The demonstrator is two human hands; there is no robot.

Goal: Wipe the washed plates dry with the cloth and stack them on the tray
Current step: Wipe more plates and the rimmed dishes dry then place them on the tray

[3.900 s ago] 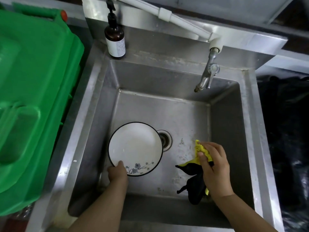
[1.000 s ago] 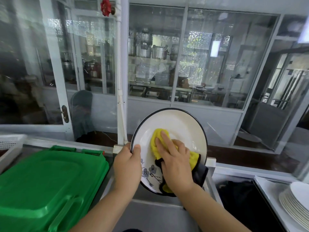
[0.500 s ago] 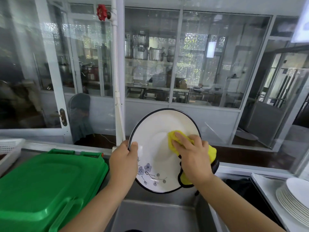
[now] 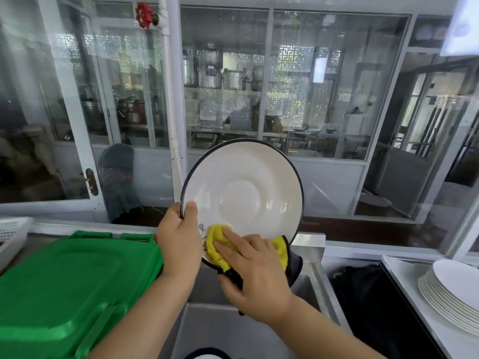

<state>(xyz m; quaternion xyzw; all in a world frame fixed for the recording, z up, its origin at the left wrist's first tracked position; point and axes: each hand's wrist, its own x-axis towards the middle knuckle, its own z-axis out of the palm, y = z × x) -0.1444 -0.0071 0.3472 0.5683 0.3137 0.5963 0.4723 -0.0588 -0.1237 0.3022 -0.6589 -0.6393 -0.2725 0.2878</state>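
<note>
One plate (image 4: pixel 241 193) is tilted up, rim in the left hand (image 4: pixel 178 242) grip, so the flat-fingered right hand (image 4: pixel 254 278) presses the cloth (image 4: pixel 220 244) across its face.

Both hands are up over the sink (image 4: pixel 233 330), with open air beneath them. The green bin lid (image 4: pixel 72 286) crowds in just beside the left hand (image 4: pixel 178 242). To the right, past a dark gap, the stack of white plates (image 4: pixel 456 294) fills the desk (image 4: pixel 404 286) edge. The glass partition (image 4: pixel 324 99) stands close behind the held plate (image 4: pixel 241 193).
</note>
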